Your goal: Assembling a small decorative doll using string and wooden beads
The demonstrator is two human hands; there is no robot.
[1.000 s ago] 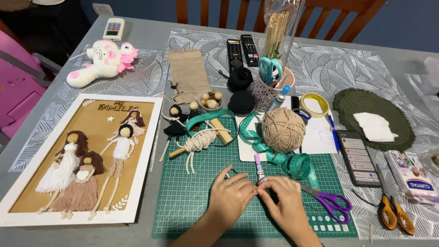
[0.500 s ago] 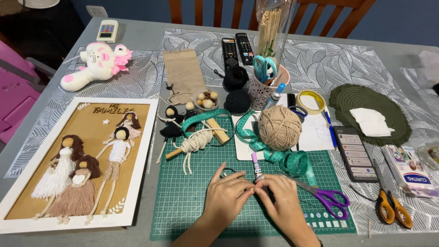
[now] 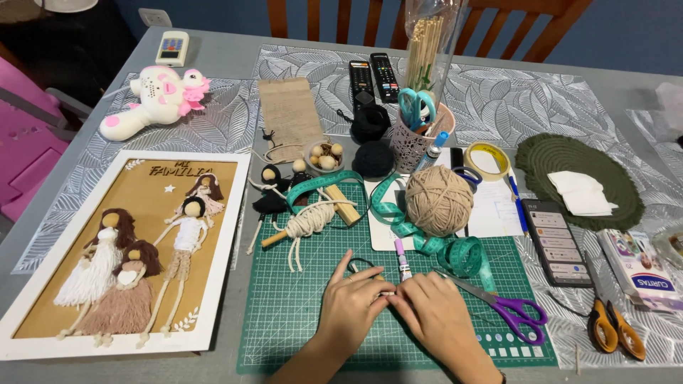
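On the green cutting mat point(image 3: 299, 313) at the near edge of the grey worktop point(image 3: 327, 60), the left hand point(image 3: 353, 307) and the right hand point(image 3: 435, 320) meet, their fingers point(image 3: 377, 299) pinched together on a small pale piece point(image 3: 387, 291) between them; what exactly it is cannot be made out. A thin dark loop of cord point(image 3: 361, 262) lies just behind the left hand, and a small glue tube point(image 3: 403, 264) stands just beyond the right hand's fingertips.

Counting round: one ball of beige twine point(image 3: 439, 200), one teal measuring tape point(image 3: 455, 250) curling past it, two black yarn balls point(image 3: 372, 158), two dark remote controls point(image 3: 373, 77), one roll of yellow tape point(image 3: 486, 161), one phone point(image 3: 556, 242). Purple-handled scissors point(image 3: 509, 307) lie on the mat beside the right hand; orange-handled snips point(image 3: 613, 328) sit well apart to the right. One wooden stick wound with cream cord point(image 3: 309, 222) rests on the mat's far part.

A small bowl point(image 3: 321, 156) holds several wooden beads. A pink perforated cup point(image 3: 421, 135) holds light-blue-handled scissors and pens. A clear bag point(image 3: 427, 39) holds a bundle of thin wooden sticks. The white frame point(image 3: 220, 249) on the left holds four yarn dolls on a tan backing. A round dark-green mat point(image 3: 562, 160) carries one folded white cloth point(image 3: 582, 193).
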